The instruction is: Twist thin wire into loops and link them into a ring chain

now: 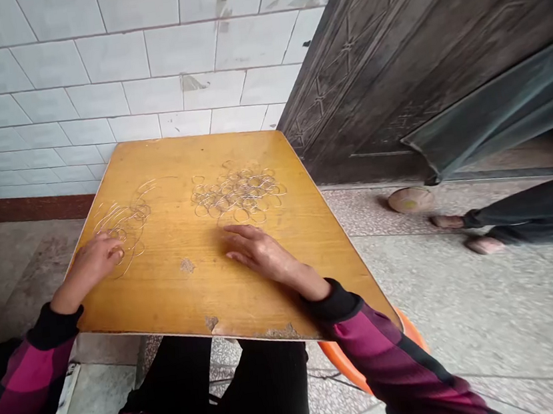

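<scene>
A smooth, yellow-brown wooden bench (247,298) stands by a white tile wall (87,59). On its left side lies a loose bunch of long, thin, shiny, curvy wires (131,218). A bigger heap of small, thin, shiny wire loops (242,192) sits near the middle, toward the back. The left hand (93,264) is at the near edge of the long wires, fingers bent; I can't tell if it pinches any. The right hand (265,254) is just in front of the heap, its thumb and fingers a little apart.
</scene>
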A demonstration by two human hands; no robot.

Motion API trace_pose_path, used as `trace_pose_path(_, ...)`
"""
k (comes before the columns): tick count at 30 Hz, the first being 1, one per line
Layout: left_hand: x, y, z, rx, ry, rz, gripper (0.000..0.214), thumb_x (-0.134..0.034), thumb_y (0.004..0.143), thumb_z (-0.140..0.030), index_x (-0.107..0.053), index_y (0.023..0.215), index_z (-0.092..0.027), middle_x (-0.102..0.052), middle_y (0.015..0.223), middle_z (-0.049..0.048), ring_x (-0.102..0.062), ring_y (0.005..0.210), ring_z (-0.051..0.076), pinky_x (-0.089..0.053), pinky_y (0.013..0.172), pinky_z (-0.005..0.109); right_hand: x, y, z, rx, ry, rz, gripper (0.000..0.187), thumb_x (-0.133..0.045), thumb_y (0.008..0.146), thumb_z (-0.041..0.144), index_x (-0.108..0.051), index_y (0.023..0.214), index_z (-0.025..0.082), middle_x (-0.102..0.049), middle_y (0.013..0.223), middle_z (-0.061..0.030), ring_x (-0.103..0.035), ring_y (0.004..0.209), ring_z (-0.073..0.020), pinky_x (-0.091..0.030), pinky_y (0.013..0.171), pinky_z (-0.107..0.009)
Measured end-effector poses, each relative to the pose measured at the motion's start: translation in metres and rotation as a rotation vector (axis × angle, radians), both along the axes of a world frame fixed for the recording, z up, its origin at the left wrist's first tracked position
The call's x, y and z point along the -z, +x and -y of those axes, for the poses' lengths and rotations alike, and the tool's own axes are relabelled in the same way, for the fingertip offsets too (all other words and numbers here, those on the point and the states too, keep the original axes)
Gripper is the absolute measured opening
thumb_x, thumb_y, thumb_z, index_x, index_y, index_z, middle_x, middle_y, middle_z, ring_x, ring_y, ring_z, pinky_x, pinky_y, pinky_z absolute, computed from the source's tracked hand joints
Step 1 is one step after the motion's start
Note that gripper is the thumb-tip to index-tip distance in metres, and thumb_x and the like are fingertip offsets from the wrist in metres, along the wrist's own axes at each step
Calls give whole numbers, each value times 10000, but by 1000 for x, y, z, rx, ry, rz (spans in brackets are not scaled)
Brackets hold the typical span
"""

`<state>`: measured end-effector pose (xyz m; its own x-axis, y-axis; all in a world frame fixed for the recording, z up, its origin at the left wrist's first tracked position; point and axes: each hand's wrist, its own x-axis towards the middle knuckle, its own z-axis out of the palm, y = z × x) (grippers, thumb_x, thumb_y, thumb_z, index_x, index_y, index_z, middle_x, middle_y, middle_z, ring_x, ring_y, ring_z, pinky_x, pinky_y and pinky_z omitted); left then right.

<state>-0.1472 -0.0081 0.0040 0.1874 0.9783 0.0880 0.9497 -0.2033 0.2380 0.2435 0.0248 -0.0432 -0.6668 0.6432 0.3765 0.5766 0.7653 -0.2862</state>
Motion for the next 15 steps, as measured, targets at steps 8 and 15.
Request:
trace_pose_path(8,6,34,18,11,21,-244,259,-446,851,-262,-688,886,-173,-584,931,102,-568,877,240,-458,748,352,12,-5,0,-29,-21,-23,292,-521,925,271,-629,1158,133,-562,1296,-193,-569,1176,-303,-507,960,-497)
trace_pose_path(15,18,64,-9,-13,51,-381,247,-453,737,-91,-685,664,-130,-611,842,172,-579,799,272,-452,722,418,15,-5,0,-34,-48,-22,323,-555,910,300,-622,1187,146,-561,1304,-187,-562,1188,-303,-496,974,-498)
